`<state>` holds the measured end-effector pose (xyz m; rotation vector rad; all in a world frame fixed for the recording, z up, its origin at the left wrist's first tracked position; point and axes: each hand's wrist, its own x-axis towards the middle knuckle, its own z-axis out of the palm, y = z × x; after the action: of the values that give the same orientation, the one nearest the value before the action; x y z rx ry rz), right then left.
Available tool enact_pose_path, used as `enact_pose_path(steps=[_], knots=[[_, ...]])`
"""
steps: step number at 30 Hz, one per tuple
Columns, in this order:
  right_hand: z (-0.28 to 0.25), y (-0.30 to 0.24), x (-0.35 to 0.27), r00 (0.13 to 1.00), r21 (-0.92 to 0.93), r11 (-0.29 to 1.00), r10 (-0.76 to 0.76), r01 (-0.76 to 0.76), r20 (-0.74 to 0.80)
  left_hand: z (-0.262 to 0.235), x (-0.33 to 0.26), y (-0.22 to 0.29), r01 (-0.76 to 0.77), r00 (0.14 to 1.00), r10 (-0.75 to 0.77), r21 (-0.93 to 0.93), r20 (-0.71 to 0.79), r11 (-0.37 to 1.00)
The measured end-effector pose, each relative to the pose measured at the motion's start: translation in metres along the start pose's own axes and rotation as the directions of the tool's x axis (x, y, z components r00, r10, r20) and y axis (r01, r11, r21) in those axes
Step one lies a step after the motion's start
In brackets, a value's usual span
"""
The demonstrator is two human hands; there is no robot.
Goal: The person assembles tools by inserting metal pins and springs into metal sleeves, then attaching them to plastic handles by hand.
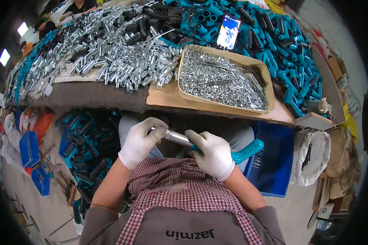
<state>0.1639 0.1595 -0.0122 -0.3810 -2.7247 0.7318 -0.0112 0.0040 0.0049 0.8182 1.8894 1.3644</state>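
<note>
Both my hands wear white gloves and meet above my lap, holding one teal-handled tool. Its silver metal tube (176,137) slants down to the right, and a curved teal handle (249,151) sticks out past my right hand. My left hand (140,143) is closed at the tube's far-left end, where thumb and fingers pinch the tip. Whether a smaller piece sits between those fingertips I cannot make out. My right hand (212,155) wraps round the join between tube and handle, hiding part of it.
A cream tray (225,105) of small metal pieces and springs sits at the table's front edge. Loose silver tubes (139,61) heap to its left, teal handles (292,65) to its right. Behind it leans a lit phone (228,34). A blue bin (274,179) stands below right.
</note>
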Motion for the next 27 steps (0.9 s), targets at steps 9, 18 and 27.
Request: enact_pose_path(steps=[9, 18, 27], knots=[[-0.019, 0.014, -0.002, 0.948, 0.415, 0.896, 0.019, -0.157, 0.317, -0.008, -0.002, -0.001, -0.673, 0.74, 0.624, 0.276, 0.252, 0.687], [-0.01, 0.007, -0.004, 0.987, 0.311, 0.949, -0.007, -0.044, 0.162, -0.001, -0.016, 0.032, 0.043, 0.99, -0.07, 0.211, 0.122, 0.977], [-0.006, 0.012, -0.01, 0.991, 0.213, 0.977, -0.013, -0.016, 0.136, -0.005, -0.013, 0.013, 0.024, 0.98, -0.061, 0.189, 0.189, 0.982]])
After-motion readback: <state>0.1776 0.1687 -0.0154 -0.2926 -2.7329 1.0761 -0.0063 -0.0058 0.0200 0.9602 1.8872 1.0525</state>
